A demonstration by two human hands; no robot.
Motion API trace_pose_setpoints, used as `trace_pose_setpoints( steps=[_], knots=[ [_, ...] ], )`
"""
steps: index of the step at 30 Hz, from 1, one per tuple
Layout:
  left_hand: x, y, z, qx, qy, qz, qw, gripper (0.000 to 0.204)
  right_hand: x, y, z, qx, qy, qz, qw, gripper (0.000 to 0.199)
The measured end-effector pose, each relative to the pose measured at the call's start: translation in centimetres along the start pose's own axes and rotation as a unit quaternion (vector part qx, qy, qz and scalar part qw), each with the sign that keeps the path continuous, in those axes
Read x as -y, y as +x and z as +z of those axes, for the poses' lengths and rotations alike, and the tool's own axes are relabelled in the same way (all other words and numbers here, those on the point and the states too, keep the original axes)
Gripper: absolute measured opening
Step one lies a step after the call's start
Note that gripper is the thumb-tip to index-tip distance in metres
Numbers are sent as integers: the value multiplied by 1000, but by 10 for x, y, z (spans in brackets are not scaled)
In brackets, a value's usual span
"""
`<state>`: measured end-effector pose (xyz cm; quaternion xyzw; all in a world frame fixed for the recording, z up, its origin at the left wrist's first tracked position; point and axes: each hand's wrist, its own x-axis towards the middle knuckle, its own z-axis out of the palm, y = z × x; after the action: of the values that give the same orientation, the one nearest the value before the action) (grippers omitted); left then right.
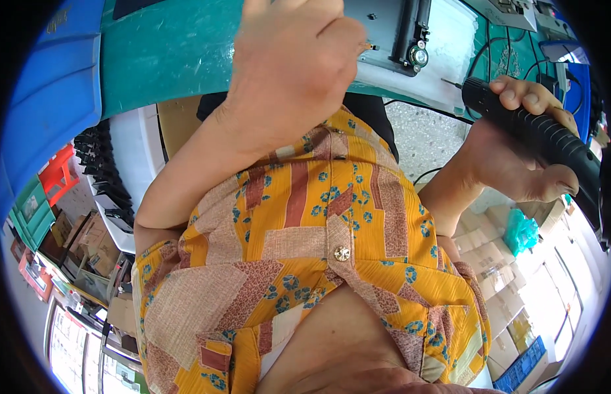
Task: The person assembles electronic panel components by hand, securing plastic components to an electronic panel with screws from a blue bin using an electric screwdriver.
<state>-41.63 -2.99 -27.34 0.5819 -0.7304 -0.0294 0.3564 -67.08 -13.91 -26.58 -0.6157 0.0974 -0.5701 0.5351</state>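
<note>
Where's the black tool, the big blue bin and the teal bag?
Black tool [548, 134]: head view, on its ridged body.
Big blue bin [56, 105]: head view, on its side.
Teal bag [521, 232]: head view, on its crumpled middle.

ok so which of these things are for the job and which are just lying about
Apparently for the job: black handheld tool with a thin bit, in the right hand; grey panel and black bar near the left hand, whose grip is hidden

Seemingly just lying about: blue bin; cardboard boxes; teal bag
</note>
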Motion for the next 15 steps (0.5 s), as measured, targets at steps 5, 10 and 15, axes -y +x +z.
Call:
trace_pose_setpoints(
  steps=[5,10,15],
  knots=[
    [33,2,49,-169,-127,84,974,13,7,-1,2,-1,-53,30,998,81],
    [0,6,3,8,-22,-6,1000,11,7,-1,-2,-3,-36,29,999,82],
    [-2,5,8,-2,67,37,997,10,7,-1,-6,15,-37,28,999,84]
  ],
)
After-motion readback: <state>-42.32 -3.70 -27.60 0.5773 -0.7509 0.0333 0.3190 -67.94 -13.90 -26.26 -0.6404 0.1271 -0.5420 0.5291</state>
